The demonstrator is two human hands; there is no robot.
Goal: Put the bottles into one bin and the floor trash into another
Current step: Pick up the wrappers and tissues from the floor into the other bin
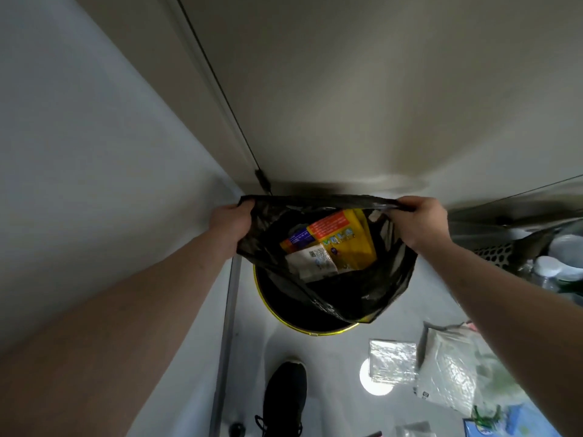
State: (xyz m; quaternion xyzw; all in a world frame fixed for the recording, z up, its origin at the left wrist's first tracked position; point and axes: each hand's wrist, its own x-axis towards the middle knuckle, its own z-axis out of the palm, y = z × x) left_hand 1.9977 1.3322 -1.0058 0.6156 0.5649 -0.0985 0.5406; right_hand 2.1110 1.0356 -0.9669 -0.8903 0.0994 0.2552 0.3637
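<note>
Black bag (372, 288) | holds yellow packet (350, 244), white wrapper (310, 263) | above bin (284, 307)

black bag (328, 279) of wrappers (334, 244) above yellow-rimmed bin (284, 313)

Black bag (362, 298) — yellow-orange packets (345, 238); bin rim (268, 305) seemingly yellow; black shoe (284, 402).

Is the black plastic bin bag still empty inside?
No: the black plastic bin bag, held open by the left hand and right hand, already holds a yellow and orange packet and a white wrapper.
</note>
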